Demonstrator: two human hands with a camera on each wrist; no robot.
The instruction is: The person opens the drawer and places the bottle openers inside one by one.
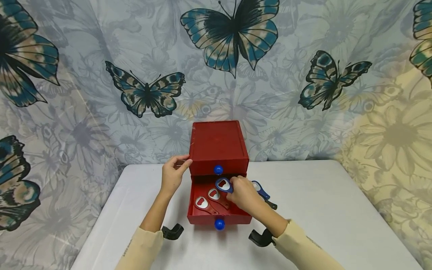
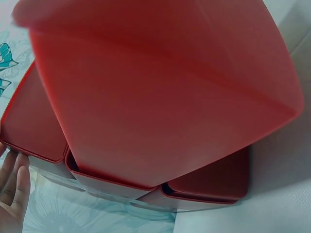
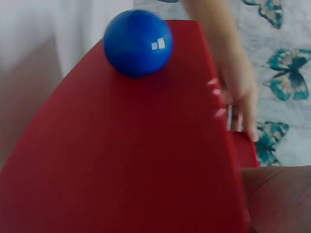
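A red two-drawer box stands on the table with its lower drawer pulled out. My right hand pinches a blue bottle opener by its handle end, over the right part of that drawer. Two red bottle openers lie inside, their metal heads to the left. My left hand touches the box's upper left front edge with outstretched fingers; in the left wrist view its fingers appear beside the red side. The right wrist view shows the drawer front with its blue knob close up.
Right of the box lie another blue bottle opener and a black handle on the white table. A blue knob sticks out of the closed upper drawer. Behind stands a butterfly-patterned cloth.
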